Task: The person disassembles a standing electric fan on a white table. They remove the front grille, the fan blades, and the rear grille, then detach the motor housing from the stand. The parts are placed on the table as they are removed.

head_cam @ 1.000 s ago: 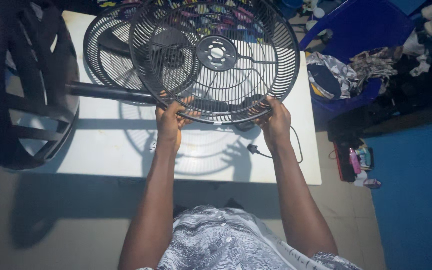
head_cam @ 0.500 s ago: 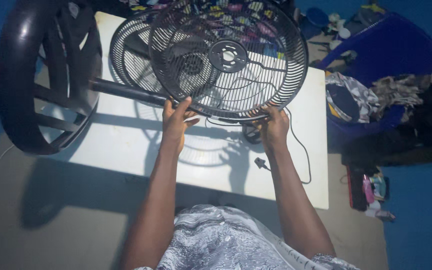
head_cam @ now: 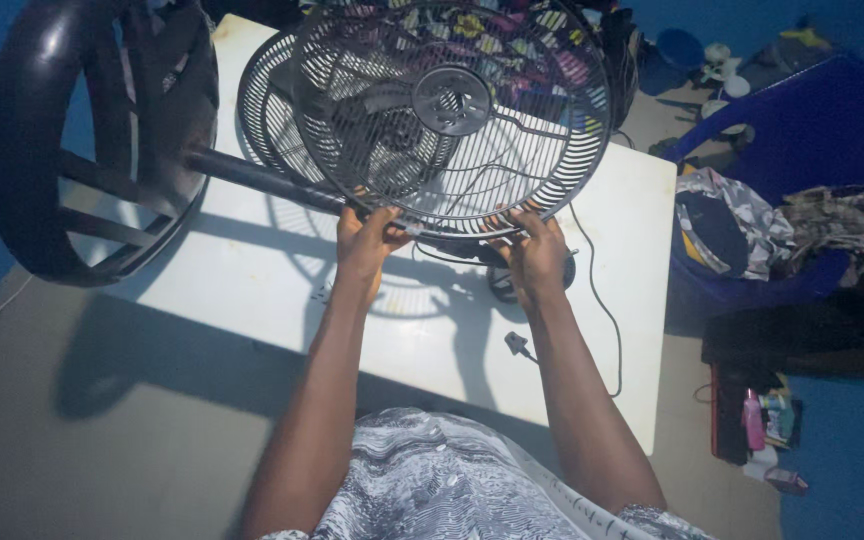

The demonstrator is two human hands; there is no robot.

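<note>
- Gripping the front fan grille [head_cam: 452, 110] at its near rim, your left hand [head_cam: 367, 240] and right hand [head_cam: 532, 250] have kept their pinch.
- Grille has stayed over the table's [head_cam: 252, 290] far edge, before the rear guard [head_cam: 282, 110]; only your view shifted.

I see the front fan grille [head_cam: 452, 110] held above the table [head_cam: 252, 280], left hand [head_cam: 367, 245] and right hand [head_cam: 532, 255] on its near rim. Rear grille [head_cam: 272, 110] sits behind it, pole [head_cam: 252, 178] running left to the round base [head_cam: 82, 140] (overhanging the table's left edge). Cord [head_cam: 602, 310] and plug [head_cam: 518, 346] lie on the table, right of my hands. Chair [head_cam: 802, 140] stands right of the table.
</note>
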